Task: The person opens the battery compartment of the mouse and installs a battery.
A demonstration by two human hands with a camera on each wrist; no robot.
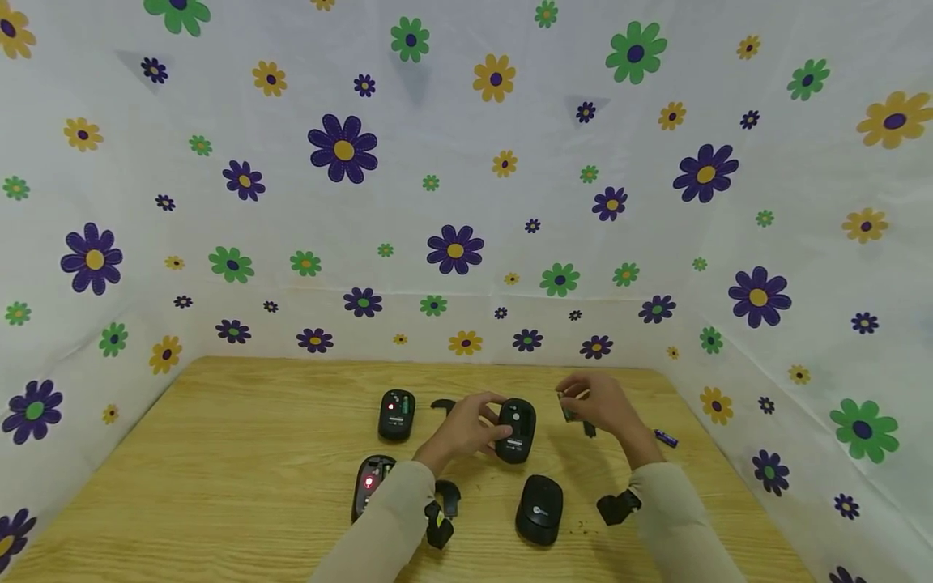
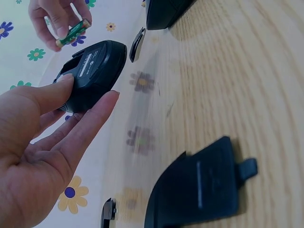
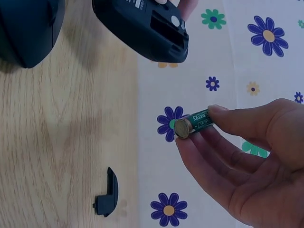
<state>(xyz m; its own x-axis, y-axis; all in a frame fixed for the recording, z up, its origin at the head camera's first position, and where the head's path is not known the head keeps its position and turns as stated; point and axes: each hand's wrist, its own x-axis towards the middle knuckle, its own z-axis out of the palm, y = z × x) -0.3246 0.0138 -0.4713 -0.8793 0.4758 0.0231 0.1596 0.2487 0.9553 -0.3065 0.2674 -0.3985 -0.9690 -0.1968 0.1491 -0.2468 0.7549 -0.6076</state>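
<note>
- Evidently, the left grip (image 1: 464, 429) holds a black wireless mouse (image 1: 517, 445) above the tabletop (image 1: 277, 461), thumb on its underside and fingers beneath, probably to keep the vacant battery bay (image 3: 167, 30) exposed.
- Near it, the right grip (image 1: 599, 402) pinches a green battery (image 3: 197, 123) by one end, seemingly leaving the flat end free.
- Two upturned mice, one farther (image 1: 393, 427), one nearer (image 1: 360, 495), show red lights and fitted batteries, likely inverted for access.
- A detached battery cover (image 2: 194, 190) lies beside the left sleeve (image 1: 397, 506), perhaps within easy reach.
</note>
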